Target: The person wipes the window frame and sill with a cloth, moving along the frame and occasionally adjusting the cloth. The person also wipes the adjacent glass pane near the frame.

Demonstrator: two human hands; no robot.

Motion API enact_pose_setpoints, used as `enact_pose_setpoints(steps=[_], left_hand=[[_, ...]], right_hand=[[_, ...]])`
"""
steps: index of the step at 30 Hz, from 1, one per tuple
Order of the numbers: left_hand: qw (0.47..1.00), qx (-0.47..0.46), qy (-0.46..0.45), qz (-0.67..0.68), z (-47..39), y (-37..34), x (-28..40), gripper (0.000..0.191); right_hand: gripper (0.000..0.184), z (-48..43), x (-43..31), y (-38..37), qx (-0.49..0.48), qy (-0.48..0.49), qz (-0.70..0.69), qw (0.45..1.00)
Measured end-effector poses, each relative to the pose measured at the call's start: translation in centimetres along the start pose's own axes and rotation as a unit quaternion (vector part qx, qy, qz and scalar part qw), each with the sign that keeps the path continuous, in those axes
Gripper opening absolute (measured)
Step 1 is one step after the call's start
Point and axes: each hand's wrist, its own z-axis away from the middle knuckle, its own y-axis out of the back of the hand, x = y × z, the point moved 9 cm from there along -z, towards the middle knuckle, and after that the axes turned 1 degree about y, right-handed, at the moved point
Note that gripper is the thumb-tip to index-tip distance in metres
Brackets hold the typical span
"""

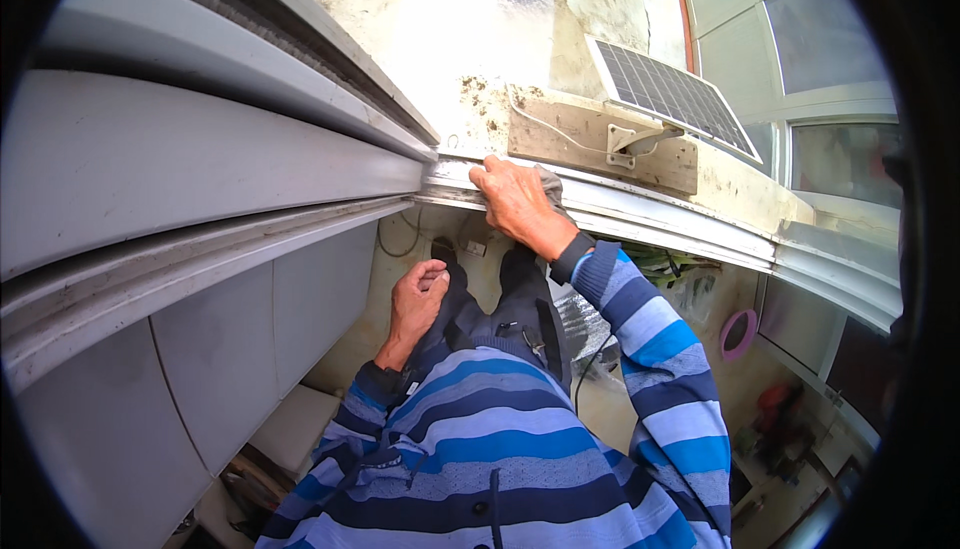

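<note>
My right hand (521, 200) reaches forward to the white window sill track (660, 211), its fingers bent down over the channel near the corner with the frame. A grey-brown cloth (551, 185) is bunched under that hand and shows along its right side. In front of my body, my left hand (418, 305) is held low with curled fingers and the thumb against them; nothing shows in it. Left of both hands stands the white sliding window frame (225, 136), with grooves and a dark brush strip (247, 20).
Beyond the sill, a solar panel (675, 91) sits on a bracket (626, 145) fixed to a board (555, 136), with a white cable. Grey panels (217, 339) line the left side below. Green leaves (660, 268) and a pink-rimmed round object (739, 334) are at right.
</note>
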Motion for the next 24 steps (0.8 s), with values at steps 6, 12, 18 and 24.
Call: enact_pose_setpoints(steps=[6, 12, 18, 24], left_hand=[[1.000, 0.004, -0.020, -0.012, 0.3, -0.1, 0.6, 0.022], [0.999, 0.008, -0.017, -0.049, 0.6, -0.2, 1.7, 0.022], [0.998, 0.023, -0.028, -0.051, 0.6, 0.4, 2.2, 0.022], [0.998, 0.015, -0.042, -0.052, 0.3, 0.1, 2.0, 0.022]], right_hand=[[0.008, -2.7, -1.5, -2.3, 0.012, 0.008, 0.006, 1.000], [0.009, -3.4, -1.9, -2.8, 0.019, -0.001, 0.031, 0.999], [0.019, -1.7, -0.7, -1.3, -0.046, -0.011, -0.043, 0.998], [0.015, -0.9, -0.7, -0.9, -0.022, 0.022, -0.028, 0.999]])
